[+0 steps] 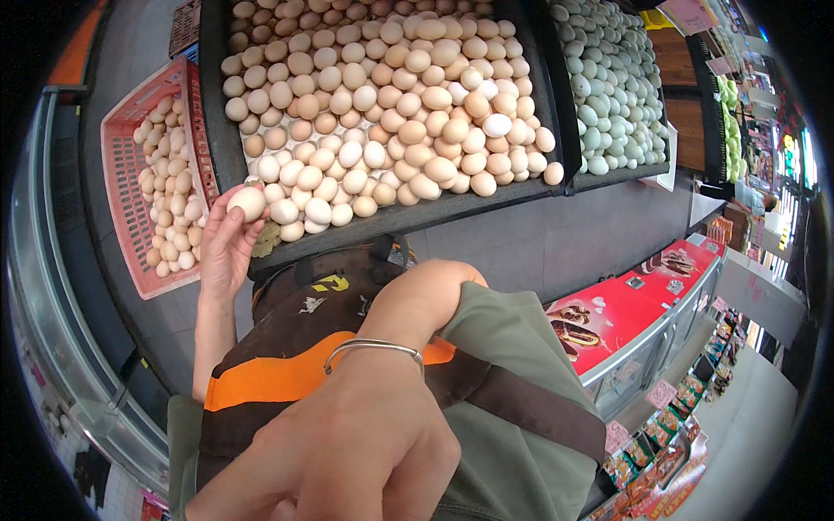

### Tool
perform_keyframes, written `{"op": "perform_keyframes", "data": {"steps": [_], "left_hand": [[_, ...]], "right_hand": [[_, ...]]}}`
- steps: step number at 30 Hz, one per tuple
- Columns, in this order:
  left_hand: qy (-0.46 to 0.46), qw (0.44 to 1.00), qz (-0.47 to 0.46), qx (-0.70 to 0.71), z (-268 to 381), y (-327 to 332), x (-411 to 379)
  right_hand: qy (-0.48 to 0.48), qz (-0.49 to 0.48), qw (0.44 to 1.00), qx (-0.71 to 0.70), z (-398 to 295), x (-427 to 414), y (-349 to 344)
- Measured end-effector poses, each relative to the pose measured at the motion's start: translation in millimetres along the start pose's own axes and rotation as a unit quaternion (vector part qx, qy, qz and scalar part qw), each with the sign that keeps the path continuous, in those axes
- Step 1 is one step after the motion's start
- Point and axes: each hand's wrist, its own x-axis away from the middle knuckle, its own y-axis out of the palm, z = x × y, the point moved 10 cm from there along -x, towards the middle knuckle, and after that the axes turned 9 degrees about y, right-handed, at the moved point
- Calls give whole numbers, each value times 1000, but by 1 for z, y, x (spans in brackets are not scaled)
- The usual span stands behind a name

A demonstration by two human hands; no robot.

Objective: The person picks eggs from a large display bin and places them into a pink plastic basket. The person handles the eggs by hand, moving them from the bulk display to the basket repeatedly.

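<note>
My left hand (228, 225) holds a pale egg (246, 204) between thumb and fingers, at the front left corner of a black display bin. Right beside it lies a heap of cream and light brown eggs (322, 176), some of them set in a pale egg tray (296, 133). A crumpled olive-coloured piece (266, 241) of unclear material lies under the fingers. My right hand (332, 449), with a silver bangle (374, 344) at the wrist, is raised close to the camera over my apron (273, 384). Its fingers curl out of sight at the lower rim.
A pink plastic basket (120, 195) of eggs stands left of the bin. Pale green eggs (609, 84) fill the neighbouring bin. A glass-sided cabinet (85, 365) borders the left. At right stand a red-topped chest freezer (625, 306) and packaged snacks (658, 426). Farther off is a person (752, 198).
</note>
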Motion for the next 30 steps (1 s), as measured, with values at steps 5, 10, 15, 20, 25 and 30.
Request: {"op": "perform_keyframes", "data": {"steps": [5, 10, 15, 20, 25, 30], "left_hand": [[18, 998, -35, -53, -2, 7, 1], [48, 996, -62, -33, 3, 27, -2], [69, 992, -70, -80, 3, 26, -8], [53, 993, -63, -81, 3, 20, -10], [32, 976, -141, -163, -14, 40, 3], [170, 825, -185, -506, -9, 74, 19]], "right_hand": [[48, -66, 996, 33, 2, 5, 3], [239, -88, 962, 97, 6, 12, 0], [478, -84, 830, 274, -17, 60, -71], [604, 366, 608, 363, -91, 163, -184], [463, 583, 627, 228, -107, 217, -229], [470, 544, 668, 192, -82, 224, -238]]}}
